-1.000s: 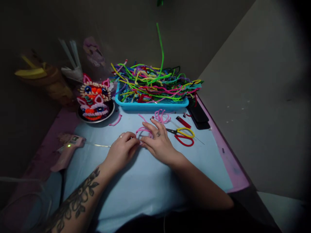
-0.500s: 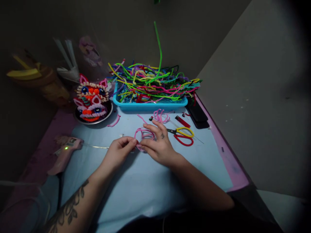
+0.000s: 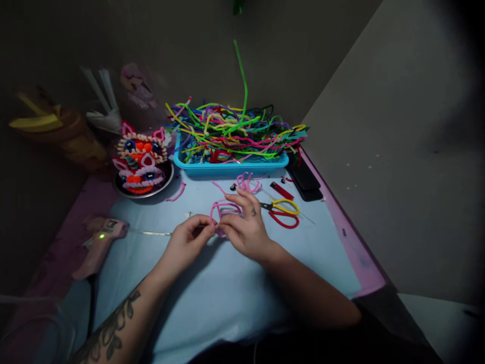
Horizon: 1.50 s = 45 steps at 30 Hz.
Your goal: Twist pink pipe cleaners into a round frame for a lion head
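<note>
Between my two hands is a pink pipe cleaner (image 3: 214, 211) bent into loops. My left hand (image 3: 191, 236) pinches it between thumb and forefinger. Close beside, my right hand (image 3: 247, 225) pinches the same pink loops with thumb and forefinger, its other fingers raised. My fingers hide part of the loops. Just beyond the right hand lies a bundle of pink pipe cleaners (image 3: 248, 183). Scissors (image 3: 285, 207) with one yellow and one red handle rest to the right of that hand, near a red lighter (image 3: 282, 190).
A blue tray (image 3: 231, 171) heaped with coloured pipe cleaners stands at the back. To its left, a round metal dish (image 3: 151, 194) holds fuzzy animal-face figures (image 3: 142, 167). A pink glue gun (image 3: 100, 245) with a lit green light lies left. A black phone-like object (image 3: 306, 179) lies at the right edge.
The view has shifted slightly. My hands stay together at the pink loops, with the fingertips a little changed in position.
</note>
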Each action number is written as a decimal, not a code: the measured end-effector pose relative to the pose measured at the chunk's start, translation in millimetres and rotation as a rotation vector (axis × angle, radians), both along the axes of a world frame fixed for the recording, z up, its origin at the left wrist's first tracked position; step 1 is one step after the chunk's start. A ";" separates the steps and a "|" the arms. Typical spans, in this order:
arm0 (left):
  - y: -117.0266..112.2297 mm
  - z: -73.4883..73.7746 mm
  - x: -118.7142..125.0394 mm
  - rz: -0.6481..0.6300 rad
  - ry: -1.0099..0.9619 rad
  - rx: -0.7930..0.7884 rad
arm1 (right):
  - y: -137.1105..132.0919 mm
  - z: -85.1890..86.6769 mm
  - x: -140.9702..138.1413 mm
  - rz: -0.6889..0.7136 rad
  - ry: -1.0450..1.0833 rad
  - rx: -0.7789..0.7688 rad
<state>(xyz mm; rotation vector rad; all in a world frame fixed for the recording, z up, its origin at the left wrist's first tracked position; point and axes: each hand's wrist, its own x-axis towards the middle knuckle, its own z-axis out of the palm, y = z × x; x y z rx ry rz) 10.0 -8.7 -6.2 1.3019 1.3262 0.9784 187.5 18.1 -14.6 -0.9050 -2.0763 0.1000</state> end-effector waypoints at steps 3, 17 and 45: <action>-0.2 -1.4 0.3 -0.012 0.002 0.034 | 0.1 0.6 0.3 0.001 0.005 -0.008; -1.4 5.0 -7.6 -0.027 0.027 0.046 | 5.3 0.9 5.9 -0.065 -0.030 -0.029; 13.8 -8.8 -36.2 -0.015 0.062 -0.241 | 24.0 -11.5 14.5 0.048 0.586 -1.296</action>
